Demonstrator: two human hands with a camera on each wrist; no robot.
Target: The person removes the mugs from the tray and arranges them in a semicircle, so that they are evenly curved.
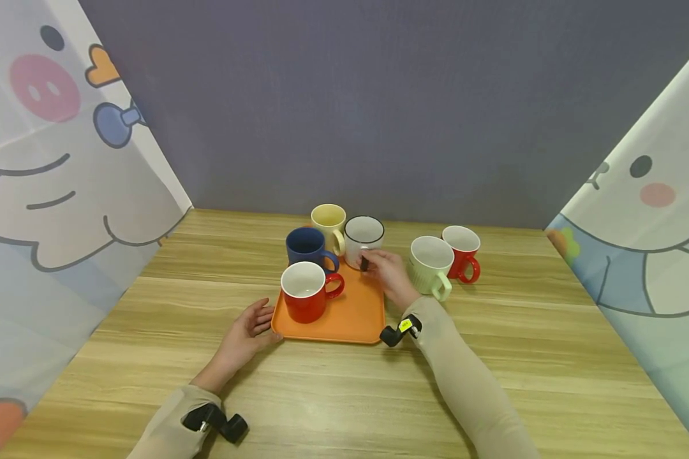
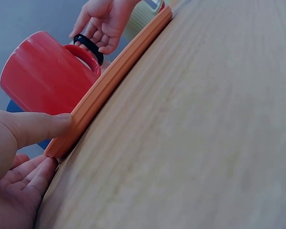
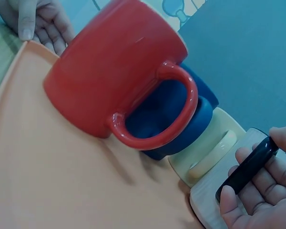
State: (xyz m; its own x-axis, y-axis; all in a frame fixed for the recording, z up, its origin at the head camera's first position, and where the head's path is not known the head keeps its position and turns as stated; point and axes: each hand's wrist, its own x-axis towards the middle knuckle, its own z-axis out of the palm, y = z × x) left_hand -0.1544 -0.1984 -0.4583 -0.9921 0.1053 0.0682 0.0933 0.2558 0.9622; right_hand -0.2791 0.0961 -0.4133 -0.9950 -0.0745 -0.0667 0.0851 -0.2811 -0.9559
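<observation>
A white mug [image 1: 364, 231] with a black rim and black handle [image 3: 248, 167] stands at the back right of the orange tray [image 1: 353, 315]. My right hand [image 1: 387, 271] holds it by that handle, thumb at one end and fingers curled behind. At the tray's front left corner, my left hand [image 1: 249, 331] grips the rim between thumb and fingers. Closest to this hand on the tray is a red mug [image 1: 305, 303], white inside, its handle to the right. A dark blue mug [image 1: 306, 245] stands behind it, and a pale yellow mug [image 1: 328, 218] farther back.
To the right of the tray, a light green mug [image 1: 429, 264] and another red mug [image 1: 462, 245] stand close together on the wooden table [image 1: 333, 395]. A grey wall [image 1: 344, 108] rises behind the table, with cartoon-printed panels [image 1: 63, 140] at both sides.
</observation>
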